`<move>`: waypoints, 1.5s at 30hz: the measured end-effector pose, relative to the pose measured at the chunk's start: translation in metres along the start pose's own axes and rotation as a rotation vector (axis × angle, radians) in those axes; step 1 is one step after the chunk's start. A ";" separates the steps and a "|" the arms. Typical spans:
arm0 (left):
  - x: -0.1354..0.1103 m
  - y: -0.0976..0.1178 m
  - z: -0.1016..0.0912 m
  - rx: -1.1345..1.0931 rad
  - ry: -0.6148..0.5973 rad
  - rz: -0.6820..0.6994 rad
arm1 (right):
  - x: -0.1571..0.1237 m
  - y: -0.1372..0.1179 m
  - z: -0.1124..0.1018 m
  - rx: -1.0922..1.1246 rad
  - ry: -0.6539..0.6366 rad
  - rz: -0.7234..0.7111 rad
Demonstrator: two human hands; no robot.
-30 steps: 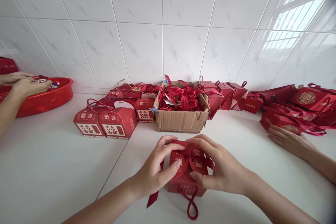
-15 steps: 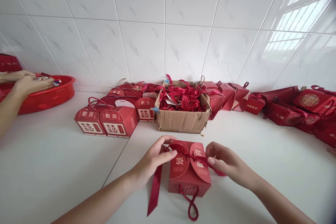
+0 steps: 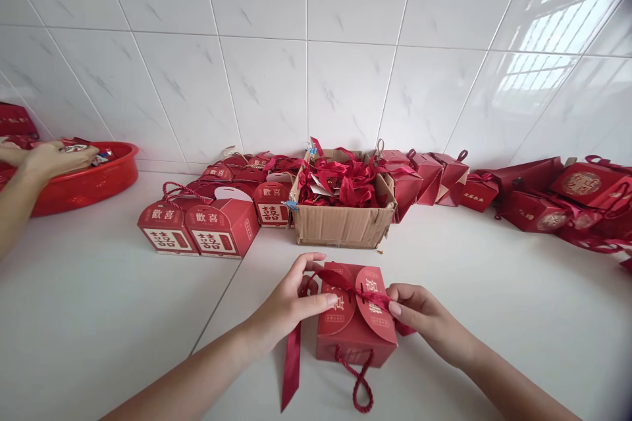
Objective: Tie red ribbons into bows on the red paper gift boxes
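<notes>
A red gift box (image 3: pixel 345 335) with round top flaps and white characters sits in front of me on the counter, its twisted cord handle (image 3: pixel 363 391) hanging toward me. A red satin ribbon (image 3: pixel 342 281) crosses the flaps, threaded through their slots. On the box's left, my left hand (image 3: pixel 291 296) has its thumb against a flap and its curled fingers in the ribbon; the long ribbon tail (image 3: pixel 291 368) drops below them. At the right edge, my right hand (image 3: pixel 419 316) pinches the ribbon's other side between thumb and fingers. That short end is partly hidden.
Behind the box stands a cardboard carton (image 3: pixel 343 227) full of red ribbons. Red gift boxes (image 3: pixel 217 227) are grouped to its left, more red boxes (image 3: pixel 538 210) to its right. At far left another person's hands (image 3: pixel 52 161) work over a red basin (image 3: pixel 93 187).
My right hand has drawn in slightly toward the box, and its ribbon end sits closer to the box's side. My left thumb has shifted slightly lower on the flap.
</notes>
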State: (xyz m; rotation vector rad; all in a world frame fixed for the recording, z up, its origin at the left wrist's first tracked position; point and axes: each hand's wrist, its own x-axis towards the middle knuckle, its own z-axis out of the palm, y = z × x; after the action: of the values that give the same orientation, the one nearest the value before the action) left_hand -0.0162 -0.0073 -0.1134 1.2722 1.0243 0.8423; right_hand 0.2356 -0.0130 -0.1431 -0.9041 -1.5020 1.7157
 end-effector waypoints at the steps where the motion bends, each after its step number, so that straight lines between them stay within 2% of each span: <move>1: 0.000 -0.001 -0.001 0.008 0.015 -0.019 | 0.000 0.001 0.000 0.009 -0.001 -0.007; 4: 0.000 0.002 -0.002 -0.033 -0.001 -0.089 | 0.000 0.005 0.000 0.028 0.000 -0.013; 9: 0.001 0.013 -0.007 -0.093 -0.137 -0.227 | 0.003 0.012 -0.006 0.050 0.003 -0.002; 14: 0.005 0.013 -0.011 -0.122 -0.290 -0.200 | 0.005 0.014 -0.012 0.040 0.001 -0.002; 24: 0.007 0.012 -0.019 -0.063 -0.228 -0.248 | 0.004 0.012 -0.025 -0.021 0.022 0.001; 30: 0.006 0.021 -0.025 0.056 -0.241 -0.148 | 0.005 0.000 -0.028 0.002 -0.037 -0.056; 36: 0.007 0.021 -0.027 0.128 -0.259 -0.117 | 0.007 -0.002 -0.030 -0.006 -0.067 -0.065; 45: 0.002 0.019 -0.019 0.248 -0.276 -0.049 | 0.002 -0.001 -0.039 -0.013 -0.050 -0.051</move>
State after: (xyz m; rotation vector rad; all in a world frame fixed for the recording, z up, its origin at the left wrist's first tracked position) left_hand -0.0320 0.0036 -0.0950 1.5191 0.9524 0.4945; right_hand 0.2675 0.0097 -0.1455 -0.8277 -1.5572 1.7054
